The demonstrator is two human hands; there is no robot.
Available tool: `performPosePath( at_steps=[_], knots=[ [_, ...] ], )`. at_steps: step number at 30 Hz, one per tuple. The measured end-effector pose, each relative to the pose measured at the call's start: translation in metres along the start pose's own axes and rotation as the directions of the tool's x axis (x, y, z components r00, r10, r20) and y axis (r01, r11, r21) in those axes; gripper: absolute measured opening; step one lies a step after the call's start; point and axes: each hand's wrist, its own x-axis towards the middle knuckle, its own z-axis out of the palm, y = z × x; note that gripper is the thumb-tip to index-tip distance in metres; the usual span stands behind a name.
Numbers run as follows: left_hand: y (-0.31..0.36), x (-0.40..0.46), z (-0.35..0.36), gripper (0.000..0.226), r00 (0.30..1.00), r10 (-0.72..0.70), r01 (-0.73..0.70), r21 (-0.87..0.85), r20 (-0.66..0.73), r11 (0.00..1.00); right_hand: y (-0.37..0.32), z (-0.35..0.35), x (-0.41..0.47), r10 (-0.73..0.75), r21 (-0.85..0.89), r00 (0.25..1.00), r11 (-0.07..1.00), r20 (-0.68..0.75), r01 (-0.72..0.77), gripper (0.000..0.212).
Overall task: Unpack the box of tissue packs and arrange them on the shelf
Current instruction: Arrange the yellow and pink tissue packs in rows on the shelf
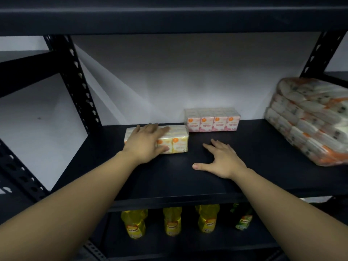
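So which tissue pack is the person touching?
The yellow pack under the left hand, nearer the shelf front. The pink pack stands untouched against the wall.

Dim, soft-focus, wide-angle bending at edges, slanting wall shadows
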Motion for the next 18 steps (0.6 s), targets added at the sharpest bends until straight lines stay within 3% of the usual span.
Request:
performPosePath(
  at_steps=[18],
  knots=[
    [-0.027,0.092,0.011,0.074,0.999,-0.037,0.037,0.05,0.003,0.998,0.001,-0.002,-0.003,-0.001,0.04,1.0,0.999,-0.019,0.002,0.122]
  ],
)
